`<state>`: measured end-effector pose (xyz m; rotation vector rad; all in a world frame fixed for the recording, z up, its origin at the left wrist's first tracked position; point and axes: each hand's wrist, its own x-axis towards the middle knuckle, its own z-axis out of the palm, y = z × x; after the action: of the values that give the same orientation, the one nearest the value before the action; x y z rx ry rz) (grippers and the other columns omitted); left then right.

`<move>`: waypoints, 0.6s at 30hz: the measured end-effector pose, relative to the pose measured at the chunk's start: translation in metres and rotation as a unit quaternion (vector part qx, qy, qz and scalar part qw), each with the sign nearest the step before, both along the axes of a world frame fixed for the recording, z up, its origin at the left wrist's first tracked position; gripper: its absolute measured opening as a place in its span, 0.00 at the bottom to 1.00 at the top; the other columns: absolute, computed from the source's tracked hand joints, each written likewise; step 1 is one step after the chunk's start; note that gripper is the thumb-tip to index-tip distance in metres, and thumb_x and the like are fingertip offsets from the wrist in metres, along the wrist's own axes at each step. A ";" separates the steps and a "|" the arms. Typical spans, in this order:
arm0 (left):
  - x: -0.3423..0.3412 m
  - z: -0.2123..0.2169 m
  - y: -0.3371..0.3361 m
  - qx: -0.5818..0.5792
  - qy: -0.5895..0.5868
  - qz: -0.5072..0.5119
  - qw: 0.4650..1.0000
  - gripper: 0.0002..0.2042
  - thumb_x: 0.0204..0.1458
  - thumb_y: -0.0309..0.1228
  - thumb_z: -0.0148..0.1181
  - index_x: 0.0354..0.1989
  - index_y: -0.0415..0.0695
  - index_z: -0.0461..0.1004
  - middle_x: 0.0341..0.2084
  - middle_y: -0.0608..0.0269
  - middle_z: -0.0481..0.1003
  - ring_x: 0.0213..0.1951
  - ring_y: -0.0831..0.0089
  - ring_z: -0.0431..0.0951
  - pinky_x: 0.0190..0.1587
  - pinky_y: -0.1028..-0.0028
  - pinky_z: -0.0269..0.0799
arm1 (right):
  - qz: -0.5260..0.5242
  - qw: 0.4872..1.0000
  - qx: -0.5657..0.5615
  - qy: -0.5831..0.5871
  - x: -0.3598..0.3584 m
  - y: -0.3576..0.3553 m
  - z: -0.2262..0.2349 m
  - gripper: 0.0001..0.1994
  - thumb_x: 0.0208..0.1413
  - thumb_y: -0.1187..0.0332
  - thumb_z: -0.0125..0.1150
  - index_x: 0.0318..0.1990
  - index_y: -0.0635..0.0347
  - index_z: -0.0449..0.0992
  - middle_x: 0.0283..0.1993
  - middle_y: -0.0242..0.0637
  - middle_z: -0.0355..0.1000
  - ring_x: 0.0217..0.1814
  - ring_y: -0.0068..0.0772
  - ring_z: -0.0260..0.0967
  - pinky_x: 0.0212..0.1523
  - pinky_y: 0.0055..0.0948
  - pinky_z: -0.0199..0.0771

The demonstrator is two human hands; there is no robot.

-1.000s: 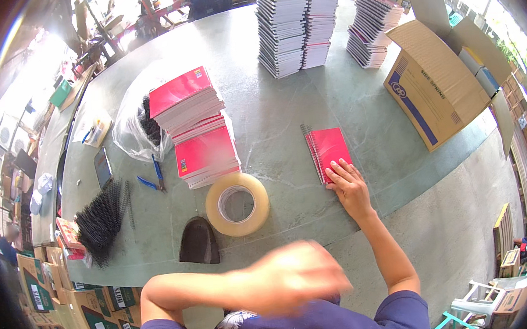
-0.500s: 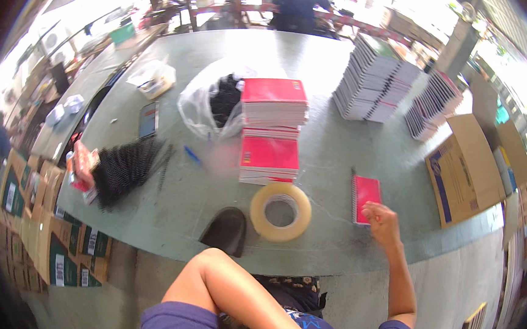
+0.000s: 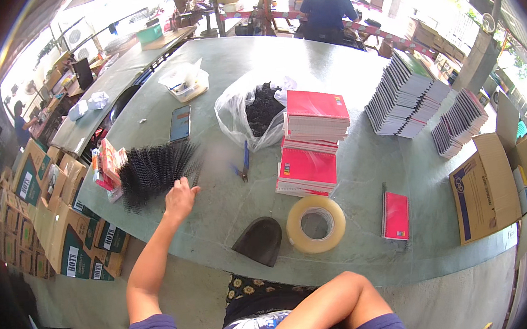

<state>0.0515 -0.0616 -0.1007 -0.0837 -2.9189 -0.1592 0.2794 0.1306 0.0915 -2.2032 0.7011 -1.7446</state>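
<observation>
My left hand (image 3: 181,199) is at the near right edge of a pile of black plastic spiral binding coils (image 3: 154,169). Its fingers are closed around the lower end of a loose coil (image 3: 196,167) beside the pile. My right arm is bent across my body, and its hand is out of the picture. A small red notebook (image 3: 395,216) lies on the right of the table, with a dark coil along its left edge. Red notebooks (image 3: 310,170) are stacked in the middle, behind a large roll of clear tape (image 3: 295,229).
Blue-handled pliers (image 3: 245,163), a phone (image 3: 180,124) and a plastic bag of black material (image 3: 230,121) lie on the table (image 3: 219,229). A dark rounded pad (image 3: 260,241) is near the front edge. Notebook stacks (image 3: 402,96) and an open carton (image 3: 485,192) stand right. People work beyond.
My right hand has left the small red notebook and drawn back out of view. My left hand has come into view and reached the coil pile. The whole view has shifted.
</observation>
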 end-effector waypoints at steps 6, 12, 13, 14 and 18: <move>0.014 0.030 -0.008 0.195 0.041 -0.037 0.979 0.10 0.50 0.30 0.61 0.32 0.38 0.67 0.25 0.50 0.74 0.28 0.58 0.78 0.29 0.66 0.73 | -0.627 0.732 0.241 0.114 -0.140 0.098 -0.071 0.14 0.44 0.69 0.63 0.42 0.56 0.74 0.47 0.41 0.69 0.51 0.44 0.66 0.50 0.40 0.67; 0.022 0.108 -0.005 0.581 0.149 -0.126 0.790 0.04 0.56 0.28 0.57 0.35 0.41 0.72 0.24 0.75 0.66 0.25 0.86 0.64 0.28 0.84 0.63 | -0.830 0.386 0.370 0.160 -0.185 0.156 -0.144 0.19 0.48 0.66 0.59 0.50 0.59 0.72 0.53 0.39 0.70 0.57 0.42 0.64 0.56 0.43 0.62; 0.021 0.121 0.010 0.631 0.166 -0.146 0.744 0.05 0.57 0.29 0.55 0.37 0.41 0.72 0.24 0.74 0.67 0.25 0.85 0.65 0.29 0.83 0.64 | -0.826 0.401 0.366 0.154 -0.179 0.159 -0.145 0.17 0.49 0.67 0.58 0.48 0.59 0.73 0.51 0.40 0.71 0.55 0.43 0.65 0.55 0.44 0.63; 0.021 0.131 0.030 0.678 0.181 -0.169 0.692 0.06 0.57 0.30 0.54 0.39 0.41 0.72 0.24 0.72 0.68 0.25 0.84 0.66 0.30 0.82 0.65 | -0.824 0.417 0.363 0.126 -0.176 0.167 -0.145 0.17 0.48 0.70 0.57 0.48 0.59 0.73 0.49 0.40 0.72 0.53 0.43 0.67 0.54 0.42 0.65; 0.042 0.128 0.092 0.618 -0.153 -0.182 0.749 0.12 0.57 0.33 0.54 0.45 0.39 0.68 0.23 0.70 0.68 0.22 0.85 0.66 0.21 0.82 0.64 | -0.800 0.533 0.235 -0.143 -0.158 0.170 -0.114 0.15 0.51 0.80 0.52 0.46 0.59 0.74 0.41 0.39 0.76 0.46 0.38 0.73 0.48 0.33 0.72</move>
<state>0.0936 0.0305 0.0268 -0.4131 -2.3618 -2.2204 0.1216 0.3010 -0.0220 -0.3461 3.0973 -1.6953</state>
